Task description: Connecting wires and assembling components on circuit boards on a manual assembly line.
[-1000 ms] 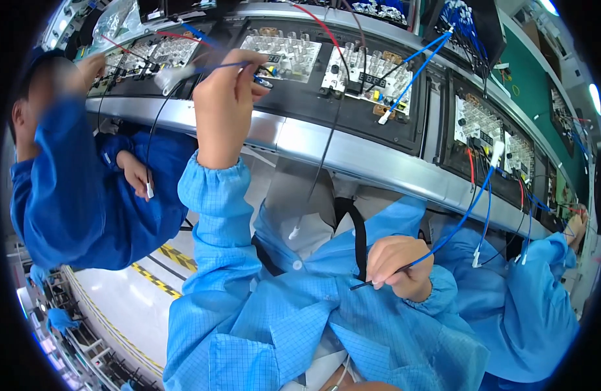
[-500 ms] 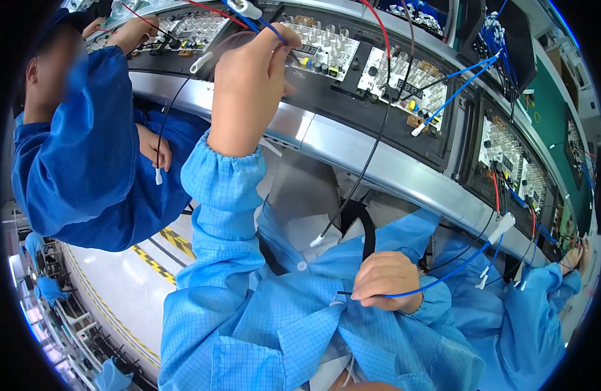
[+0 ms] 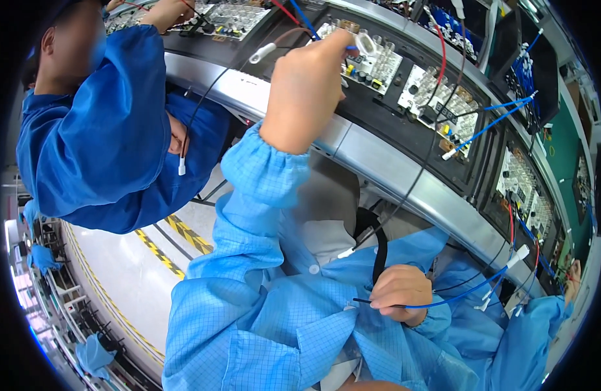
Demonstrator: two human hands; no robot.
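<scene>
Because your right hand pinches the blue lead close to its dark tip, only a short end juts past your fingers while the rest trails free; that grip probably keeps the slack length from swinging the tip about. Your fingers there are curled almost fully in, holding just the lead, in front of your chest and well apart from the surface. The tip points to your left, nearly level; from your hand the lead runs right, then bends upward to a white connector aimed up and right, so its long axis lies mostly across your body.

Your left hand reaches over the edge, beside the nearest circuit board. You have its fingers drawn together in a pinch on a short blue strand, next to a blurred, pale ring-like piece; the back of your hand hides the rest of the hold. The bent wrist likely leaves the board's parts clear of your palm.

A black wire droops over the metal edge from the next board, presumably because only its upper end is fixed; its white plug points down and left.
</scene>
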